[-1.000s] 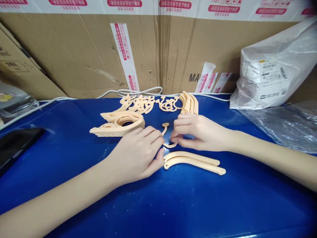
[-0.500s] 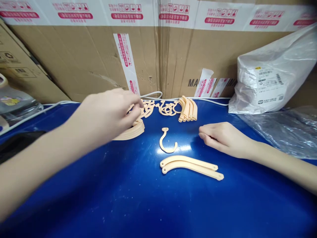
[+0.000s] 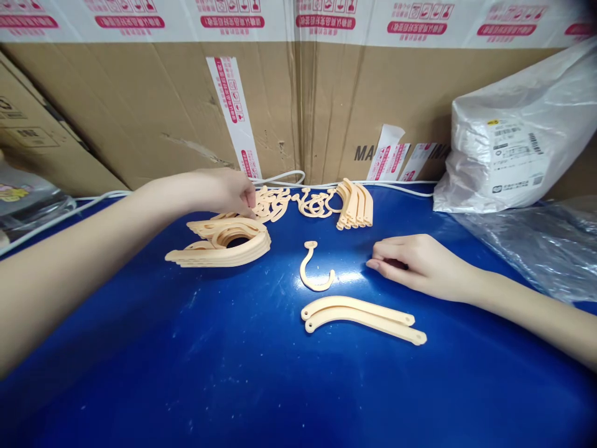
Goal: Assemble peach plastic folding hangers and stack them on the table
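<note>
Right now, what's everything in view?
hook: one, cream, mid-table
curved bars: two, cream, in front of hook
frame stack: one, cream, left
tangled pieces: two clusters, cream, back
bar bundle: one, cream, back right
cable: uncounted, white, along boxes
cardboard boxes: at least two, brown, behind
tape strips: several, white-red, on boxes
bag: one, white, right
plastic sheet: one, clear, right
plastic wrapping: uncounted, clear, left edge
table: one, blue, underneath
left hand: one, at left cluster, grip unclear
right hand: one, right of hook
</note>
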### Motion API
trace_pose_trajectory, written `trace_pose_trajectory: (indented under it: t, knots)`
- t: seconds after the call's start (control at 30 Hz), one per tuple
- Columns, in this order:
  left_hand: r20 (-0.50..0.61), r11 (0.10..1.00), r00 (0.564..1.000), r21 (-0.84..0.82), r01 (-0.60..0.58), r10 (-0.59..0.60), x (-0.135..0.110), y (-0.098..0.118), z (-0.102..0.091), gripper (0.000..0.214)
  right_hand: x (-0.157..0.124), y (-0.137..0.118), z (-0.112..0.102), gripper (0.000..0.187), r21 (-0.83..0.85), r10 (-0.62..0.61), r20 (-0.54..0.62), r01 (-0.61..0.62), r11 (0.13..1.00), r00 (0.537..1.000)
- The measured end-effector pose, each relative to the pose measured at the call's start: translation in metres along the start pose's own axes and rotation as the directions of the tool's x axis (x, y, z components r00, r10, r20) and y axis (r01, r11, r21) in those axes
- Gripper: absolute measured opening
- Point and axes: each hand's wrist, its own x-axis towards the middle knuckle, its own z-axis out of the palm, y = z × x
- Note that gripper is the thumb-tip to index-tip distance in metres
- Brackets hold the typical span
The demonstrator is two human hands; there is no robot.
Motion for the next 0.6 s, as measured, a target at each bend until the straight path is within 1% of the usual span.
trace_pose_trajectory:
  t: [0.13, 0.43, 0.6]
  knots:
    - [-0.004, 0.999, 1.0, 0.016, -0.029, 0.029, 0.0045, -0.0001, 0.0025, 0.04, 0.0005, 0.001, 0.0, 0.035, -0.003, 0.001, -0.003, -0.001, 1.0, 1.0]
    - [0.023, 0.999, 0.999, 0.001, -0.033, 0.033, 0.0105, 0.0017, 0.007, 0.029, 0.0009, 0.0022, 0.0008, 0.035, -0.002, 0.012, 0.003, -0.012, 1.0, 1.0]
    - [-0.016, 0.998, 0.998, -0.017, -0.06, 0.06, 0.0061, 0.0038, 0.0031, 0.027, 0.0004, 0.0034, 0.0011, 0.035, -0.005, 0.012, 0.005, -0.012, 1.0, 1.0]
